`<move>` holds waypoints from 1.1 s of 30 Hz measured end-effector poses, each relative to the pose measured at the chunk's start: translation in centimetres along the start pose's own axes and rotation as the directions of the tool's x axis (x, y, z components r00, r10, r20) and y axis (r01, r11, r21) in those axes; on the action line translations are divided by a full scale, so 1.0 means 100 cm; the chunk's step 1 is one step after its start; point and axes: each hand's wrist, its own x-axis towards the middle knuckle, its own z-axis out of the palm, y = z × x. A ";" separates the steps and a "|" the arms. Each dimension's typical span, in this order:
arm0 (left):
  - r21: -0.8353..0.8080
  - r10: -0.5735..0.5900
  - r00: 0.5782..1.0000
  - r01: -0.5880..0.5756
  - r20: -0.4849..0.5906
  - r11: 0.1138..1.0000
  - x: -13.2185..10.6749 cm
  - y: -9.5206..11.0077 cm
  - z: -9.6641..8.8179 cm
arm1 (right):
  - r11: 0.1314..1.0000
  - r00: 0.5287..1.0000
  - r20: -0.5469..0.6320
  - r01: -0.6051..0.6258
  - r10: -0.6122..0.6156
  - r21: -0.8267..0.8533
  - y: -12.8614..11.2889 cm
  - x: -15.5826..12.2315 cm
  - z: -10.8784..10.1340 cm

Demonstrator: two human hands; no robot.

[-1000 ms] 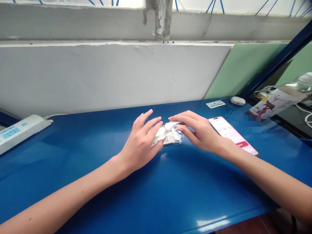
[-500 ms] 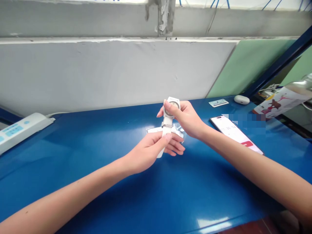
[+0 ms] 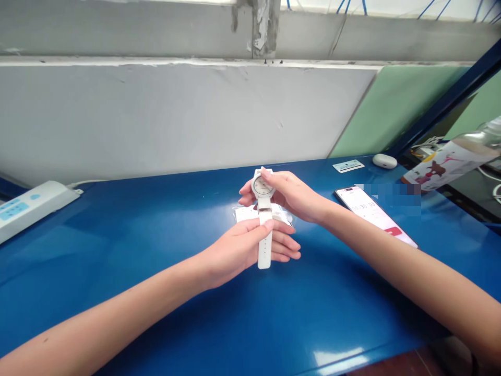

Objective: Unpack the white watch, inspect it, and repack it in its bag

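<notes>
Blue table [image 3: 254,324] lay beneath watch [image 3: 265,214] | left hand [image 3: 248,241] pinched strap [image 3: 265,257], right hand [image 3: 293,194] grasped dial [image 3: 263,187] | loosened fingers could have dropped it

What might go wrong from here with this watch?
1. The watch has its strap pinched under the thumb of the left hand; if that slips, it might drop onto the table.
2. The thumb of the right hand overlaps the dial's edge, so it might leave a smudge.
3. An outward swing might nudge the phone beside the right arm.
</notes>
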 end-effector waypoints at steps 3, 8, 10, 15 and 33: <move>-0.031 0.008 1.000 -0.009 -0.006 0.999 0.001 -0.003 0.000 | 0.986 0.995 0.073 -0.071 0.061 0.152 0.007 0.002 0.002; -0.086 0.001 0.998 -0.006 -0.063 0.996 0.003 -0.003 -0.001 | 0.933 0.993 0.071 -0.116 0.097 0.341 0.015 0.006 0.000; -0.091 -0.009 0.996 0.002 -0.083 0.996 0.003 -0.002 -0.001 | 0.918 0.990 0.065 -0.142 0.127 0.370 0.017 0.007 -0.001; -0.089 -0.022 0.996 0.014 -0.089 0.996 0.004 -0.002 0.000 | 0.894 0.984 0.110 -0.175 0.142 0.413 0.019 0.008 -0.001; -0.121 -0.150 0.966 0.126 -0.212 0.985 0.006 0.000 0.003 | 0.874 0.983 0.101 -0.183 0.154 0.450 0.016 0.008 0.002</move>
